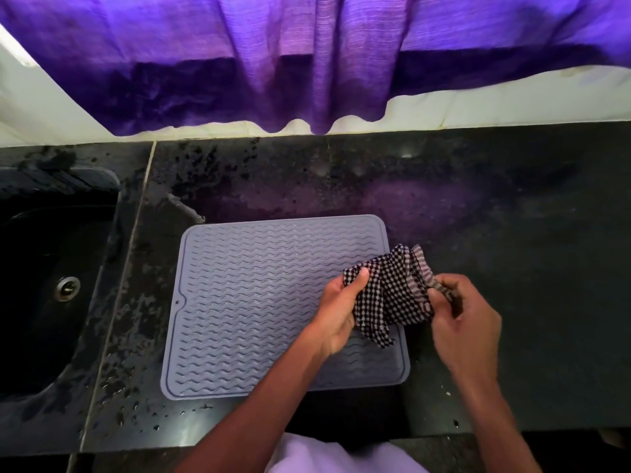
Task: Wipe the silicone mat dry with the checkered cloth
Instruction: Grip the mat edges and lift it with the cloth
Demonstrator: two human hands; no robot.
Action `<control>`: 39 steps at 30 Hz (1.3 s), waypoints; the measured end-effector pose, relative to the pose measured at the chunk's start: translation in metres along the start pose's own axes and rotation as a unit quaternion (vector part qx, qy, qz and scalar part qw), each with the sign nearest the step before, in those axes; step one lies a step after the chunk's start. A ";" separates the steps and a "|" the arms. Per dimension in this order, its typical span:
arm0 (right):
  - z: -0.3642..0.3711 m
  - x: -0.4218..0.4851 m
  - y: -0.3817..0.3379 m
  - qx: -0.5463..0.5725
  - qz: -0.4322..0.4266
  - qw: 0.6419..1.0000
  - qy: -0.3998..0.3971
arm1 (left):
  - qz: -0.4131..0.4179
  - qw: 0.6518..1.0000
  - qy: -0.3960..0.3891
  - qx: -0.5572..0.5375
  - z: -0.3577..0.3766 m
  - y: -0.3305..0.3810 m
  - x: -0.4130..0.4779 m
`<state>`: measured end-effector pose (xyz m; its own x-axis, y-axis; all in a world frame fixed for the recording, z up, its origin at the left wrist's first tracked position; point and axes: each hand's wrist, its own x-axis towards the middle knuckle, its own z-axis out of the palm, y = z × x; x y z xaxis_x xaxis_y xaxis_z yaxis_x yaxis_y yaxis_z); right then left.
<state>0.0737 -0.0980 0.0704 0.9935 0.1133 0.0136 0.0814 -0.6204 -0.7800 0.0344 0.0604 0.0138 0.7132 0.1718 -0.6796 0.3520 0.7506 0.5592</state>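
Note:
A grey silicone mat [259, 302] with wavy ridges lies flat on the dark counter, in the middle of the view. Above its right edge a black-and-white checkered cloth [392, 291] hangs bunched between both hands. My left hand [338, 312] grips the cloth's left end, thumb on top, over the mat's right part. My right hand [467, 319] pinches the cloth's striped right end, just past the mat's right edge. The cloth's lower corner dangles over the mat; whether it touches the mat I cannot tell.
A black sink [51, 285] with a metal drain [67, 288] sits at the left. Water drops speckle the dark stone counter [512, 233] around the mat's left side and front. A purple curtain [307, 63] hangs over the white wall behind.

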 end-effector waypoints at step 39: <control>0.018 -0.013 0.052 0.017 0.246 0.965 0.092 | 0.274 0.801 -0.010 0.532 0.072 -0.007 0.074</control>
<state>0.0633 -0.1177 0.0177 0.9089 -0.3298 -0.2553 -0.4032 -0.5377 -0.7405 0.1290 0.0219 -0.0061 0.9432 0.2709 -0.1920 0.2928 -0.4055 0.8659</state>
